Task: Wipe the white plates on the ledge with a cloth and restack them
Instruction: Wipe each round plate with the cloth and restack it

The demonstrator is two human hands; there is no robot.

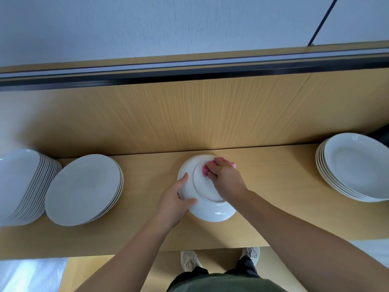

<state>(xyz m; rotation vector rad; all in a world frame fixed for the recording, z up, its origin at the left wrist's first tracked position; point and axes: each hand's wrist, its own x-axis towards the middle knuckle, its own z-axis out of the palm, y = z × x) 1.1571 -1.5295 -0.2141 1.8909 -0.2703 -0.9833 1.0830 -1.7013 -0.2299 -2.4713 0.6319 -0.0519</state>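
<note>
White plate [207, 204] upside down over mid-ledge [273, 186] | left hand [174, 204] grips its left rim | right hand [226, 178] holds pink cloth [205, 169] pressed to its underside | progress: wiping under way, restacking pending, finished stacks unclear | count: one plate in hand, one cloth, three stacks: tall stack [19, 182] at left end, flat stack [84, 188] beside it, right stack [355, 165] of about six at right end

A wood-grain panel [189, 114] fills the middle, with a dark rail [189, 77] running across above it at 12 o'clock and a pale wall [147, 24] beyond. At 6 o'clock pale shoes [190, 261] stand on a tan floor [81, 266]. A clear plastic sheet [31, 275] lies at 8 o'clock.
</note>
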